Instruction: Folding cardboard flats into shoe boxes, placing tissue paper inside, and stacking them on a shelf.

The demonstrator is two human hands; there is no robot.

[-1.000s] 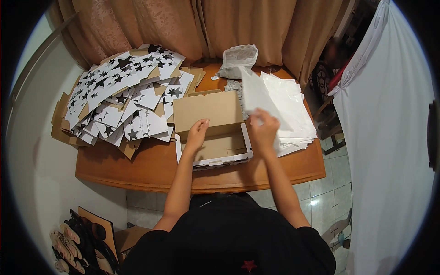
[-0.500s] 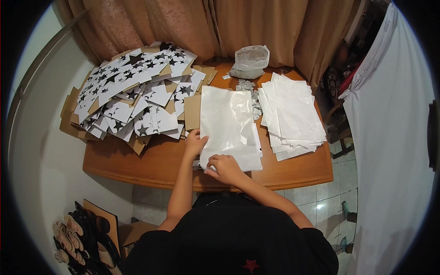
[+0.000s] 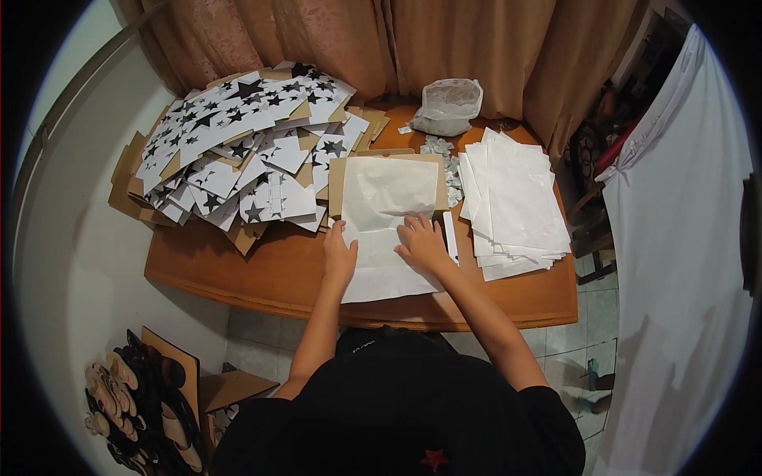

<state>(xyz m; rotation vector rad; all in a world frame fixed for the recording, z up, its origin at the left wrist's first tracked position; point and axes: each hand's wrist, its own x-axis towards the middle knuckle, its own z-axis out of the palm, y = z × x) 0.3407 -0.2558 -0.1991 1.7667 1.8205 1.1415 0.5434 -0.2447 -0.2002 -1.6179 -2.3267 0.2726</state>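
Observation:
A white paper sheet (image 3: 385, 274) lies slightly creased in front of me, over a flat piece of brown cardboard (image 3: 336, 189) whose edges show at its top and sides. My left hand (image 3: 340, 258) rests along the sheet's left edge, fingers stretched forward and thumb apart. On the sheet's right half, my right hand (image 3: 421, 242) lies flat with its fingers spread. Neither hand grips anything. A dark and white strip, partly hidden, shows beside the sheet's right edge.
At the left of the wooden table (image 3: 222, 274) rises a large heap of star-printed cardboard pieces (image 3: 254, 147). A stack of white sheets (image 3: 516, 198) lies at the right. Behind stand a translucent plastic bag (image 3: 448, 107) and crumpled scraps (image 3: 436, 145). Shoes (image 3: 119, 397) lie at lower left.
The sheet now lies lower, with the cardboard showing above it, and its glossy look has become matte. My right hand has moved up and right from its bottom edge, its fingers spreading out.

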